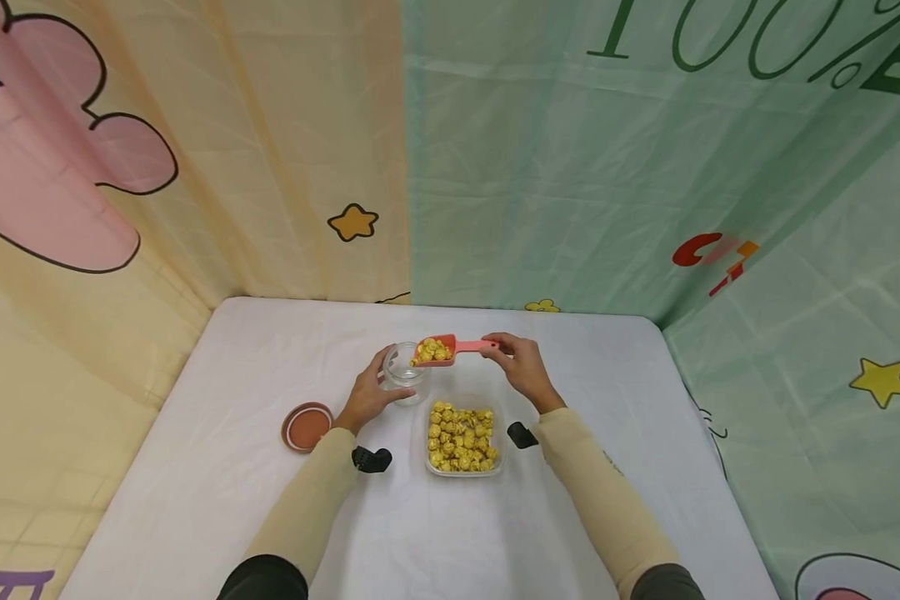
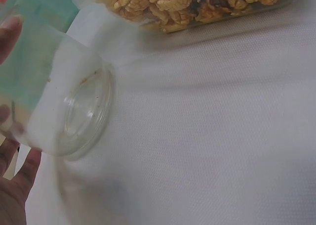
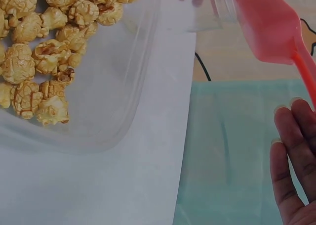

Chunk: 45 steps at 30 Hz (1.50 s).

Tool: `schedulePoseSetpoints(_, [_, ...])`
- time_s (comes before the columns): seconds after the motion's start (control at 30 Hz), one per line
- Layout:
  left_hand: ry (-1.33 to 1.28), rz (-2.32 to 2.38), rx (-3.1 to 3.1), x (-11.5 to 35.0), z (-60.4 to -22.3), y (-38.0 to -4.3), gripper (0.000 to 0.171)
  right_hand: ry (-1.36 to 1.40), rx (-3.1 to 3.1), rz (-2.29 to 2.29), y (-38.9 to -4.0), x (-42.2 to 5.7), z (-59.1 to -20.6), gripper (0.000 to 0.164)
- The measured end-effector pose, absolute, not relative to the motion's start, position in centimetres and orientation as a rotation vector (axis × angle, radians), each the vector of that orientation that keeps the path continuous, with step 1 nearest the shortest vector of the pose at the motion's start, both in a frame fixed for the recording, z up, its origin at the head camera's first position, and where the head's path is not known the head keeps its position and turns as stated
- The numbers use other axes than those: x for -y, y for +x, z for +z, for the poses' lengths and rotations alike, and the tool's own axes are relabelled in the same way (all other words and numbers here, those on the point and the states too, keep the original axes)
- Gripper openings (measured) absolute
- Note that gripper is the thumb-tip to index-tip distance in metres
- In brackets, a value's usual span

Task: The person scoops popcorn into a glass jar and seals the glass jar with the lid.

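Note:
A clear jar (image 1: 407, 377) is gripped by my left hand (image 1: 367, 396), fingers and thumb around its sides. In the left wrist view the jar (image 2: 74, 101) is tilted and its base shows a few crumbs. My right hand (image 1: 523, 368) pinches the handle of a pink scoop (image 1: 457, 347) heaped with popcorn (image 1: 433, 351). The scoop's front edge lies over the jar's mouth. From the right wrist view, the scoop's underside (image 3: 269, 27) shows beside the jar's rim. Nearer to me, a clear square tub (image 1: 465, 473) holds yellow, caramel-coated popcorn (image 1: 461, 437).
A reddish-brown round lid (image 1: 307, 427) lies on the white-covered table (image 1: 450, 550), left of the jar beside my left wrist. Black wrist camera mounts (image 1: 372, 460) stick out near the tub on both sides. Printed curtains (image 1: 532, 167) stand behind the table.

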<state>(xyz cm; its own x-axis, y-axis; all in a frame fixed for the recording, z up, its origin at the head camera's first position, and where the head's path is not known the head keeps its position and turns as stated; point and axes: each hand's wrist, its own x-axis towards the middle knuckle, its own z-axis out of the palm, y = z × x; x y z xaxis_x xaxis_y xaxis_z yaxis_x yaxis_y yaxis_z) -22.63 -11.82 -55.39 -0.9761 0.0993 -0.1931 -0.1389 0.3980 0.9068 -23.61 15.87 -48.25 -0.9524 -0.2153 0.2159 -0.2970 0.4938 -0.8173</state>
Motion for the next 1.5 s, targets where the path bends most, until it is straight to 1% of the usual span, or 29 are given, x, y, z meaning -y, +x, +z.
schedulePoseSetpoints(0.47, [-0.036,1.603,-2.435,11.9,-55.4,-22.7,0.095,0.493,2.676,1.402,-24.2,-15.7,-47.4,0.026])
schedulePoseSetpoints(1.13, [-0.055,1.585,-2.427,11.8,-55.1,-22.8,0.095,0.622,2.698,1.342,-24.8,-16.0,-46.2,0.029])
schedulePoseSetpoints(1.5, [-0.07,1.57,-2.425,11.9,-54.9,-22.8,0.096,0.612,2.762,1.292,-25.3,-16.0,-45.5,0.027])
